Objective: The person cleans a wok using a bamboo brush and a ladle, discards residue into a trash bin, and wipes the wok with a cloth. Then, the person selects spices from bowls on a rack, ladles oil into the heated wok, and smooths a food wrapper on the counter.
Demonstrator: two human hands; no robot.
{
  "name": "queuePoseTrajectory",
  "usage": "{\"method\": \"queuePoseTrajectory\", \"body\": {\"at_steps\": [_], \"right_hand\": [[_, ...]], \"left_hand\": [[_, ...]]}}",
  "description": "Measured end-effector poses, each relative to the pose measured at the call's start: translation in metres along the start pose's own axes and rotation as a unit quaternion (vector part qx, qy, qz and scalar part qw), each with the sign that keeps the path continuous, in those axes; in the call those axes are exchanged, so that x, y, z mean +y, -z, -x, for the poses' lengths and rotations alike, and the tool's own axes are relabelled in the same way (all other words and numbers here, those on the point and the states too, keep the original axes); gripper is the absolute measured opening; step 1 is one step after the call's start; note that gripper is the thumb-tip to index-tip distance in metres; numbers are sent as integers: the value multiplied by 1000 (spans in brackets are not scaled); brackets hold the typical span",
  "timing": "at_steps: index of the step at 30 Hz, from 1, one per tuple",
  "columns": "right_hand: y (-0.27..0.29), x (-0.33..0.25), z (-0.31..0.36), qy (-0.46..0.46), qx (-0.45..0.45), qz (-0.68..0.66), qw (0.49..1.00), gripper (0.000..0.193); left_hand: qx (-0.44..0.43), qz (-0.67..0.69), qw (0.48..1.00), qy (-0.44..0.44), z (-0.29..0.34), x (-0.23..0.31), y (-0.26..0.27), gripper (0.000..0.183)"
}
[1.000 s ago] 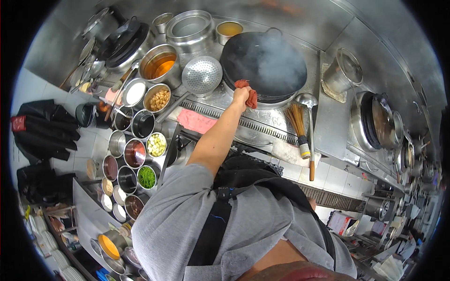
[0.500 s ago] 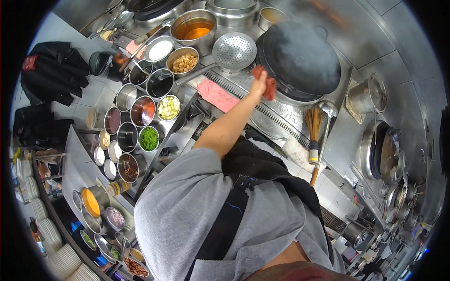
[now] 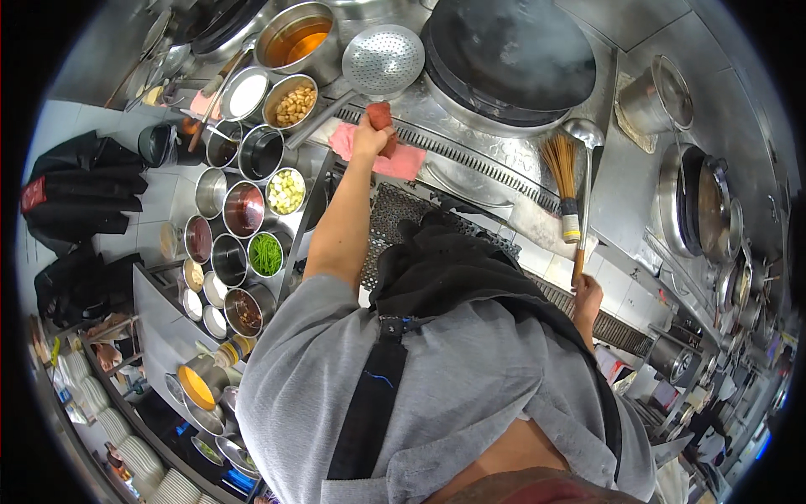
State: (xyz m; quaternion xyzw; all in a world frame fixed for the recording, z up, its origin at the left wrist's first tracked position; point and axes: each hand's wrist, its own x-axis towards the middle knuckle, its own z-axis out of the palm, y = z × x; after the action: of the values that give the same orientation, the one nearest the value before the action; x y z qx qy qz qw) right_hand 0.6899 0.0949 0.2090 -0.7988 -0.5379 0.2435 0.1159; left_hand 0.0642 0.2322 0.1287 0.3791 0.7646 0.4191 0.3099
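Across the steel range [image 3: 504,160], a large black wok [image 3: 508,59] sits on its burner ring, thin smoke rising from it. Off to the left, a black jacket [image 3: 84,185] lies spread out, and nearer the wok a steel pot [image 3: 326,63] holds orange-brown liquid, with a perforated strainer [image 3: 384,60] between pot and wok. Right of centre, a ladle [image 3: 585,193] lies beside a straw brush [image 3: 561,172], its wooden handle reaching past the range's near edge. A pink cloth [image 3: 399,164] lies along that edge below the strainer. Over it, the left hand [image 3: 371,139] has its fingers closed around a bunched red cloth [image 3: 379,116]; whether the two cloths touch cannot be told. The right hand [image 3: 586,298] is at the end of the ladle's handle, fingers partly curled; whether they touch the wood cannot be told. Of possible labels, the brush grip carries a yellow-and-white band [image 3: 571,227], the jacket a red patch [image 3: 34,193], and the apron strap [image 3: 369,403] a tiny pale mark [image 3: 392,331], all too small to read.
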Motion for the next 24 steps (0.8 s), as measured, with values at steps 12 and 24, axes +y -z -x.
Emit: {"method": "queuePoseTrajectory", "body": {"at_steps": [12, 24], "right_hand": [[-37, -106, -74, 120, 41, 116, 985, 51], [-44, -112, -92, 87, -41, 61, 993, 84]], "left_hand": [[-82, -232, 968, 47, 16, 0, 23, 72], [9, -546, 826, 142, 19, 51, 135, 75]]}}
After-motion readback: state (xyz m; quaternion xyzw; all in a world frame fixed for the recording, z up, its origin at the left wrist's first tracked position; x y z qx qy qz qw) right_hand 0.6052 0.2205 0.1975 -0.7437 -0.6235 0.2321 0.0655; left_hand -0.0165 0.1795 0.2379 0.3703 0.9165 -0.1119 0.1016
